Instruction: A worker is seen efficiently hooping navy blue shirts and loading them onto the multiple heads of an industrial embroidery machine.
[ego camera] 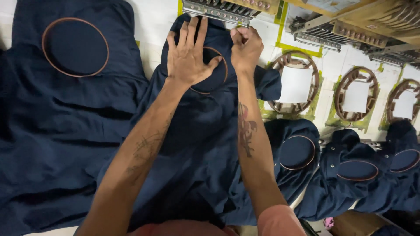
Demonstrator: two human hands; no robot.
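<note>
A navy garment (197,140) lies on the white machine table with a brown embroidery hoop (221,65) clamped into it near the top. My left hand (188,54) presses flat on the fabric inside the hoop, fingers spread. At the hoop's upper right edge, my right hand (246,48) is closed, pinching the fabric or the hoop rim; I cannot tell which. Both forearms reach up from the bottom of the view.
Another hooped navy garment (75,47) lies at the left. Three hooped garments (297,153) (358,170) (404,159) hang at the lower right. Empty round frames with white backing (295,84) (355,95) sit on the table. Embroidery machine heads (216,11) line the top.
</note>
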